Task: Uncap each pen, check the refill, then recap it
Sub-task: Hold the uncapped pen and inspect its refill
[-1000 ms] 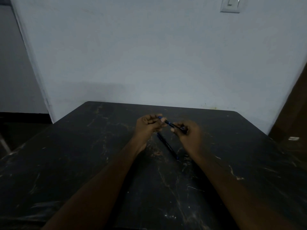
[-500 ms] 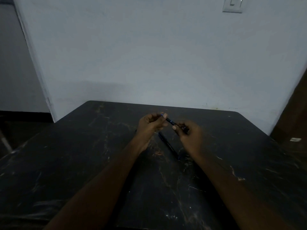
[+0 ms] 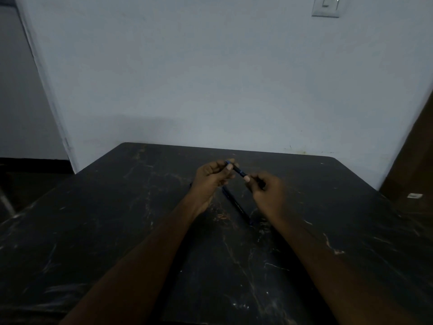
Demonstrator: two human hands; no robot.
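Note:
A dark blue pen (image 3: 238, 170) is held above the black table between both hands. My left hand (image 3: 212, 178) pinches its far, blue-tipped end. My right hand (image 3: 267, 192) grips the nearer end, which is hidden in the fingers. Whether the cap is on or off I cannot tell. A second dark pen (image 3: 235, 205) lies on the table under the hands, running toward me and to the right.
The black, scratched table (image 3: 117, 231) stands against a pale wall. A light switch (image 3: 326, 6) is high on the wall. A brown door (image 3: 417, 160) is at the right, and a dark gap opens at the left.
The hands have stayed in place with the pen between them. The grip shifted slightly; the exposed stretch of pen between the fingers looks about the same.

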